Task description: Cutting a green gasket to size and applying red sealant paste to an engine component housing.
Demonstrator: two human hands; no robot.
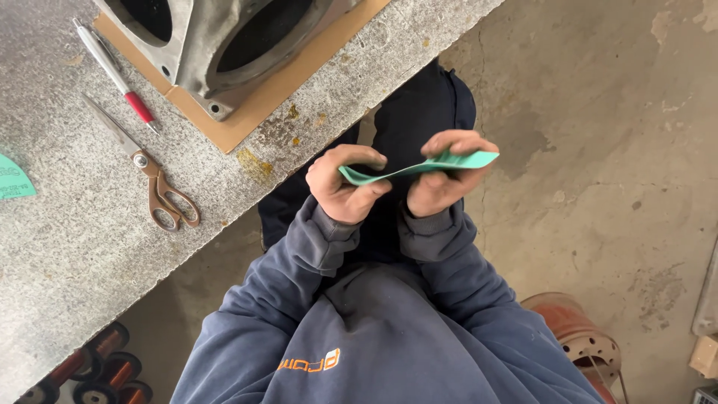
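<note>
Both hands are gripping a green strip (419, 166) just off the counter's (67, 247) front edge. The left hand (345, 185) is pinching one end, the right hand (447, 176) the other, with the strip's long axis running between them.

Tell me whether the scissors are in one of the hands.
No, the scissors lie on the stone table, while both hands hold a green strip.

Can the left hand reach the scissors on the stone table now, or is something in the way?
Probably not at once. The left hand and right hand both pinch the green strip. The path to the scissors on the table looks free, but the hand must first let go.
</note>
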